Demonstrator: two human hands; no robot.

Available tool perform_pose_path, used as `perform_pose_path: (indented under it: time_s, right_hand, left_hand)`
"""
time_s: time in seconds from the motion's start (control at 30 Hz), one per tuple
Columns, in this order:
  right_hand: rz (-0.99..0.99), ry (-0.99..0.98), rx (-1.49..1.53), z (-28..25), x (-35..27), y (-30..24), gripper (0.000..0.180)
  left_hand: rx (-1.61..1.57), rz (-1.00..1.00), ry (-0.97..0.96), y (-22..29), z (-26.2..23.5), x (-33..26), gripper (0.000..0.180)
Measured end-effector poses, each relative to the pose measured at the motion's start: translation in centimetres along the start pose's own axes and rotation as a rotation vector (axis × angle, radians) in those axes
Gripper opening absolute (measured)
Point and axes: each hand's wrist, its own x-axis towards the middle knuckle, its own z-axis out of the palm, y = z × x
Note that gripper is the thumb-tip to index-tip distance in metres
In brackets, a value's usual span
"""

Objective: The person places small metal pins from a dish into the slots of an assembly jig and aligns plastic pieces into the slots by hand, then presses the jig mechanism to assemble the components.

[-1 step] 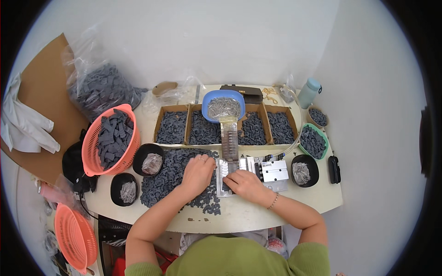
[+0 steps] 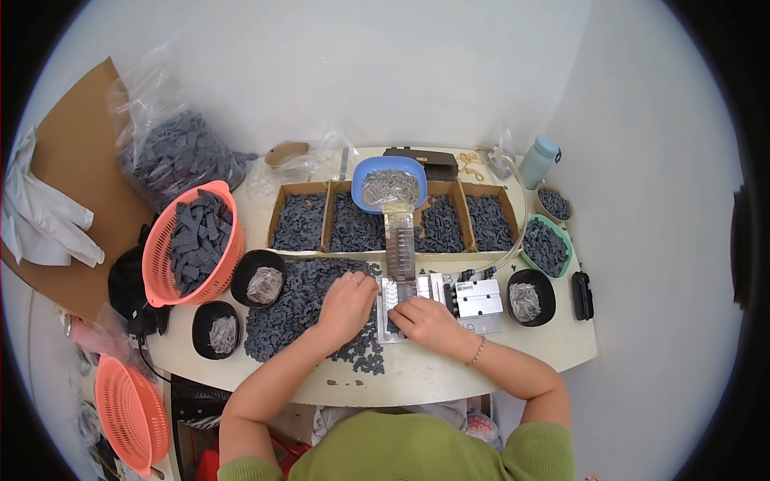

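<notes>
A metal fixture (image 2: 383,330) stands at the middle front of the table, with a clear chute (image 2: 399,244) rising behind it to a blue bowl (image 2: 359,170) of thin metal pins. My left hand (image 2: 346,306) is at the fixture's left side, over a spread of small dark grey pieces (image 2: 282,314). Its fingers are bent and pressed together; whatever lies between the tips is too small to make out. My right hand (image 2: 431,322) rests on the fixture below the chute. Its fingers are closed at a dark grey bit, partly hidden under them.
A divided cardboard tray (image 2: 327,220) of grey pieces runs behind the fixture. A silver block (image 2: 479,298) with air hoses sits right. Black bowls (image 2: 547,298) hold bundled pins. A coral basket (image 2: 235,255) stands left; a green bowl (image 2: 569,255) and a blue bottle (image 2: 539,160) stand right.
My left hand has shifted very slightly right, toward the fixture. My right hand stays practically in place.
</notes>
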Motion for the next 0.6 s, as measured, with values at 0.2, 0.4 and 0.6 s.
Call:
perform_pose_path:
  time_s: [0.2, 0.4, 0.6]
  right_hand:
    - [-0.006, -0.043, 0.107, -1.8, -1.0, 0.2, 0.031]
    - [0.381, -0.023, 0.488, -4.0, 0.3, 2.3, 0.028]
    - [0.209, -0.021, 0.297, 0.3, 4.6, 2.7, 0.018]
  left_hand:
    - [-0.083, 0.064, 0.041, 1.1, 1.3, -1.1, 0.01]
    - [0.2, 0.219, -0.051, 2.1, 1.5, -3.2, 0.028]
    - [0.282, 0.12, -0.219, 3.5, 0.6, -4.7, 0.038]
